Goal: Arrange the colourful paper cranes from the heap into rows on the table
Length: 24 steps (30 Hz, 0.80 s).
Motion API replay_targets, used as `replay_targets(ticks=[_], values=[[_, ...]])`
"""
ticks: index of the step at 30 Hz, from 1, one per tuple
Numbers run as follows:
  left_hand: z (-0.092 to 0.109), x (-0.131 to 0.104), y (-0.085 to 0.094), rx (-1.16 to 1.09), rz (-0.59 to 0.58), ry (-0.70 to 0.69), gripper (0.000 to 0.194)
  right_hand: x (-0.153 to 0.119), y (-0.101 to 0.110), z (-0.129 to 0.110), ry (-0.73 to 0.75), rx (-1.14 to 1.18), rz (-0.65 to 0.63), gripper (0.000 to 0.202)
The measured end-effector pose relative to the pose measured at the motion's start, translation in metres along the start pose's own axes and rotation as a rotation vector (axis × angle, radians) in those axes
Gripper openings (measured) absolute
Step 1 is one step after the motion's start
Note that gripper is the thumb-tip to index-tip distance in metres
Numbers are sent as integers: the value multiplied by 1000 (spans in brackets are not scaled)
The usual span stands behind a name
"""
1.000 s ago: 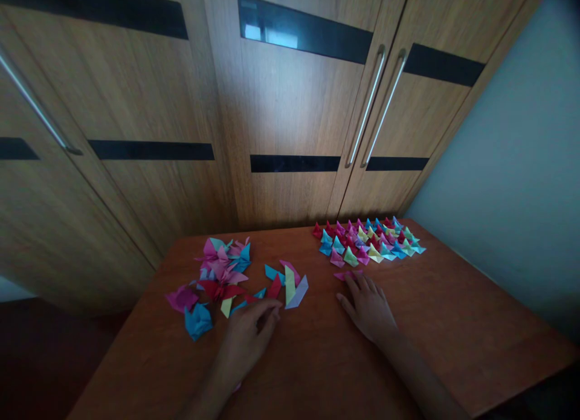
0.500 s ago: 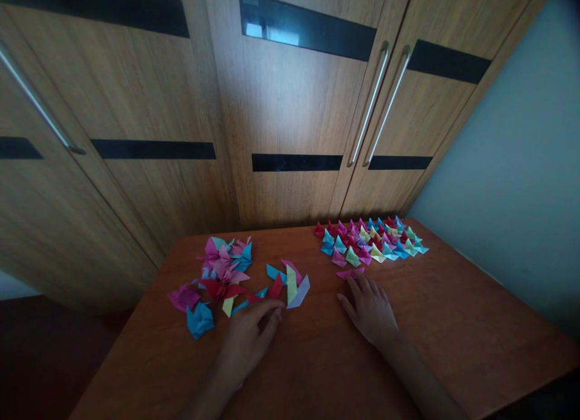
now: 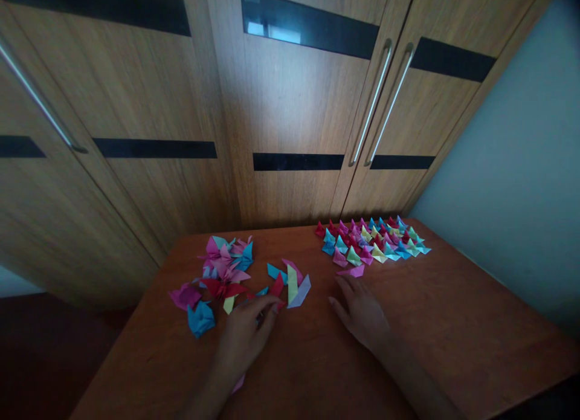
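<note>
Near the middle of the table, my left hand (image 3: 248,326) has its thumb and fingertips close together beside a red folded paper piece (image 3: 277,287); whether they grip it is unclear. Just right of it lie a pale green strip (image 3: 292,284) and a lilac piece (image 3: 301,292). My right hand (image 3: 361,314) rests palm down with fingers apart, its fingertips at the edge of a pink folded piece (image 3: 356,271). A bit of pink paper (image 3: 238,382) shows beside my left wrist.
Colourful folded paper models (image 3: 222,266) are heaped on the left of the wooden table (image 3: 299,359). Rows of small pointed paper pieces (image 3: 378,252) stand at the back right. Wooden cabinet doors (image 3: 294,100) rise behind the table, with a pale wall (image 3: 512,196) at the right.
My right hand has shifted slightly left and towards me, uncovering more of the pink piece. My left hand has moved slightly left, and pink paper beside its wrist shows more.
</note>
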<state>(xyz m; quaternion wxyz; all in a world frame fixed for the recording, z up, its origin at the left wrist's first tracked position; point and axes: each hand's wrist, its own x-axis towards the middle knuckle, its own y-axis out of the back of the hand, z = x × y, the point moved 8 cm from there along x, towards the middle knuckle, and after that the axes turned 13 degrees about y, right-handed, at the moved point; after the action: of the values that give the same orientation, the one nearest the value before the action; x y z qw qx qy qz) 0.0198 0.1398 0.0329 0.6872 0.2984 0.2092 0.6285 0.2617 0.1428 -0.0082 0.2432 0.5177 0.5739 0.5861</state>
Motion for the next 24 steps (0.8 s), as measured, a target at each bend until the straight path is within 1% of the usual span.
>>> replay_targets(ticks=[4, 7, 9, 11, 14, 17, 20, 22, 24], values=[[0, 1, 1, 58, 34, -31, 25, 24, -14, -35, 118, 157, -45, 55], [0, 0, -6, 81, 10, -60, 25, 48, -21, -63, 174, 214, -56, 61], [-1, 0, -10, 84, -16, -68, 26, 61, -24, -77, 189, 228, -51, 60], [-4, 1, -13, 80, -28, -72, 27, 68, -28, -84, 187, 247, -26, 59], [-7, 3, -16, 66, -23, -72, 27, 67, -34, -81, 160, 321, 40, 60], [-7, 4, -21, 41, -27, -86, 27, 62, -38, -67, 108, 457, 123, 62], [-3, 6, -24, -7, -36, -106, 27, 59, -39, -52, 37, 611, 195, 59], [-1, 8, -23, -31, -24, -110, 26, 59, -40, -44, -10, 700, 218, 56], [0, 10, -16, -34, 14, -106, 25, 58, -40, -37, -61, 783, 238, 53]])
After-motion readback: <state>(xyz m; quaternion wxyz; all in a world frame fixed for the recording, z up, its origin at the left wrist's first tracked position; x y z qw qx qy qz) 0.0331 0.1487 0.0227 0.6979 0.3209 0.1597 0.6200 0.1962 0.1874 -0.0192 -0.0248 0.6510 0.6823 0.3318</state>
